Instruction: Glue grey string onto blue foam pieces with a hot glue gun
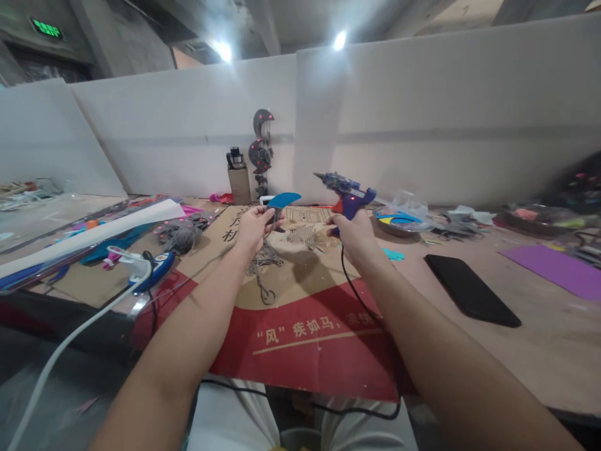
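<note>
My right hand is wrapped round the handle of a blue hot glue gun, held up with its nozzle to the left and its black cord hanging down. In my left hand, the fingers pinch a blue curved piece that looks like felt or foam, with a dark grey part beneath it. Both hands are above a flattened cardboard sheet printed red and tan. Grey yarn lies tangled on the cardboard below my left hand.
At the back stand a bottle and a dark crescent-shaped hanging ornament. A power strip with a white cable lies left. To the right are a black phone, a purple sheet and a bowl of blue and yellow pieces.
</note>
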{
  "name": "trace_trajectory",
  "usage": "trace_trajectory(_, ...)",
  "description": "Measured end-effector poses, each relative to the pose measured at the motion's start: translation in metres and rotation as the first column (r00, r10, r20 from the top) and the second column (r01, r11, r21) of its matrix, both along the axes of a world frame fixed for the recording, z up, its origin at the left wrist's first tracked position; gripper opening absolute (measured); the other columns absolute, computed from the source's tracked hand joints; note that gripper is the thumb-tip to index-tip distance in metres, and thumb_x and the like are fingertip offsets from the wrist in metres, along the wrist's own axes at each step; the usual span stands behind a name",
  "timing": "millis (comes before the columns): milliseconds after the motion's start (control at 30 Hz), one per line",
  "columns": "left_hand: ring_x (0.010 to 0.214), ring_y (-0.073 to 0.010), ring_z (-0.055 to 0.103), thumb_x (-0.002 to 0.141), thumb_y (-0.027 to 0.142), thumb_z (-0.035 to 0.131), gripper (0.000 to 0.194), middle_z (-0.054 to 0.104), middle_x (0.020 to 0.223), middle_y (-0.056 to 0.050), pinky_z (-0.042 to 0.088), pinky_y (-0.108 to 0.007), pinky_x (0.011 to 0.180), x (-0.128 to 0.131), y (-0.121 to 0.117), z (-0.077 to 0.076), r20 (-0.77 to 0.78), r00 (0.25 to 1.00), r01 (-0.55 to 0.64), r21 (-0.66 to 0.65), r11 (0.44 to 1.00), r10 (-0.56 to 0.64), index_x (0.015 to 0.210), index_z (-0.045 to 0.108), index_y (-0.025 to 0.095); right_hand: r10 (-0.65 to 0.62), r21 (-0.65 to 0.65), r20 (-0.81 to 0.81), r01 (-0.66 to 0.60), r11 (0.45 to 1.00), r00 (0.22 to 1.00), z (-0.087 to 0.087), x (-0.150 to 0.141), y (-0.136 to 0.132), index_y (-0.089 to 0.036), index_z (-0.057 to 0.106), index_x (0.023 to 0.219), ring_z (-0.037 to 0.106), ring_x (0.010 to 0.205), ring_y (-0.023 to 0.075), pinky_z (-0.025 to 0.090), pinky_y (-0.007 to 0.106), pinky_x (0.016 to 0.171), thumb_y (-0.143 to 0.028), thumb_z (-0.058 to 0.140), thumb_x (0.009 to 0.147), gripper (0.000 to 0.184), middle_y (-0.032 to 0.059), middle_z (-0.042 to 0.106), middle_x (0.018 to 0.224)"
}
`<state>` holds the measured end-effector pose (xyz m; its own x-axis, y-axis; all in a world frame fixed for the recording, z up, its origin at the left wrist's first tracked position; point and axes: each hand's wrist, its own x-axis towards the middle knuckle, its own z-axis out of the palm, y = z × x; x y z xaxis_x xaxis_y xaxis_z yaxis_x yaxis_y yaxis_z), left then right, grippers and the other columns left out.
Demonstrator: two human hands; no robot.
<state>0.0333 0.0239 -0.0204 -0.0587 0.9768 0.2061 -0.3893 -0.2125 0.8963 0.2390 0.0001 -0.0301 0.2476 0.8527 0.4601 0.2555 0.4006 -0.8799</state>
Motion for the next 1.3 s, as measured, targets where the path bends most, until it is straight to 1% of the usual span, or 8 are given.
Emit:
trace_trajectory(67, 0.071, -0.0131, 0.07, 0.079, 0.009, 0.063, 0.006, 0.069, 0.075, -0.007, 0.058, -0.028, 0.073, 0.001, 0.0, -0.001, -0.015, 1.0, 0.009, -0.013, 1.0, -0.009, 0.08, 0.057, 0.011, 0.112, 0.018, -0.035, -0.111, 0.994, 0.993, 0.01, -0.013, -0.017, -0.021, 0.053, 0.104, 0.059, 0.064, 0.0145, 0.047, 0.026, 0.05, -0.031, 0.053, 0.075, 0.031, 0.0059, 0.064, 0.092)
trace_trajectory(100, 0.072, -0.0134, 0.07, 0.078, 0.009, 0.065, 0.008, 0.069, 0.075, -0.007, 0.058, -0.028, 0.074, 0.001, 0.001, -0.002, -0.02, 1.0, 0.01, -0.023, 1.0, -0.01, 0.08, 0.057, 0.011, 0.177, 0.034, -0.009, -0.177, 0.984, 0.984, 0.013, -0.019, -0.025, -0.02, 0.055, 0.104, 0.058, 0.064, 0.0148, 0.047, 0.027, 0.049, -0.032, 0.054, 0.077, 0.03, 0.0066, 0.065, 0.094)
trace_trajectory(167, 0.074, -0.0142, 0.07, 0.077, 0.009, 0.066, 0.01, 0.069, 0.074, -0.006, 0.058, -0.029, 0.076, 0.002, 0.001, -0.002, -0.024, 1.0, 0.016, -0.04, 0.999, -0.017, 0.08, 0.057, 0.012, 0.229, 0.051, 0.054, -0.232, 0.971, 0.972, 0.017, -0.027, -0.035, -0.02, 0.057, 0.102, 0.058, 0.064, 0.0162, 0.047, 0.029, 0.053, -0.034, 0.052, 0.08, 0.026, 0.0067, 0.066, 0.09)
trace_trajectory(333, 0.075, -0.0139, 0.07, 0.077, 0.009, 0.065, 0.009, 0.067, 0.073, -0.005, 0.058, -0.027, 0.075, 0.006, -0.001, -0.001, -0.03, 0.999, 0.014, -0.047, 0.999, -0.015, 0.079, 0.057, 0.012, 0.124, 0.082, 0.291, -0.154, 0.985, 0.949, 0.008, -0.032, -0.035, -0.022, 0.06, 0.103, 0.061, 0.087, 0.0255, 0.048, 0.04, 0.079, -0.033, 0.055, 0.082, 0.024, 0.0097, 0.067, 0.096)
trace_trajectory(500, 0.068, -0.0117, 0.069, 0.079, 0.008, 0.063, 0.006, 0.066, 0.071, -0.004, 0.058, -0.024, 0.068, 0.007, -0.002, -0.003, -0.048, 0.999, 0.016, -0.019, 1.0, -0.017, 0.079, 0.057, 0.011, 0.11, 0.087, 0.389, -0.156, 0.984, 0.914, -0.001, -0.032, -0.03, -0.022, 0.056, 0.113, 0.059, 0.101, 0.0301, 0.046, 0.045, 0.086, -0.036, 0.052, 0.084, 0.032, 0.0124, 0.065, 0.105)
trace_trajectory(733, 0.065, -0.0131, 0.069, 0.078, 0.008, 0.063, 0.005, 0.067, 0.072, -0.005, 0.058, -0.027, 0.066, 0.011, -0.007, -0.001, -0.068, 0.998, -0.004, -0.032, 0.999, 0.002, 0.079, 0.058, 0.011, 0.086, 0.076, 0.43, -0.13, 0.989, 0.899, -0.002, -0.033, -0.034, -0.019, 0.055, 0.113, 0.059, 0.101, 0.0319, 0.045, 0.047, 0.087, -0.035, 0.05, 0.085, 0.033, 0.0151, 0.064, 0.106)
trace_trajectory(867, 0.065, -0.0129, 0.069, 0.079, 0.007, 0.062, 0.005, 0.067, 0.07, -0.004, 0.057, -0.025, 0.065, 0.014, -0.01, 0.001, -0.078, 0.997, -0.013, -0.039, 0.999, 0.01, 0.08, 0.058, 0.011, 0.053, 0.07, 0.456, -0.095, 0.993, 0.888, -0.002, -0.034, -0.035, -0.018, 0.054, 0.114, 0.059, 0.102, 0.0318, 0.046, 0.047, 0.086, -0.034, 0.049, 0.085, 0.034, 0.0152, 0.064, 0.105)
trace_trajectory(1300, 0.064, -0.0131, 0.069, 0.076, 0.008, 0.065, 0.009, 0.067, 0.069, -0.003, 0.058, -0.025, 0.062, 0.012, -0.006, -0.002, -0.074, 0.996, -0.056, 0.0, 0.998, 0.056, 0.078, 0.057, 0.012, 0.025, 0.084, 0.493, -0.076, 0.994, 0.87, -0.003, -0.033, -0.033, -0.018, 0.052, 0.117, 0.061, 0.099, 0.0305, 0.047, 0.045, 0.084, -0.031, 0.049, 0.086, 0.035, 0.0145, 0.065, 0.106)
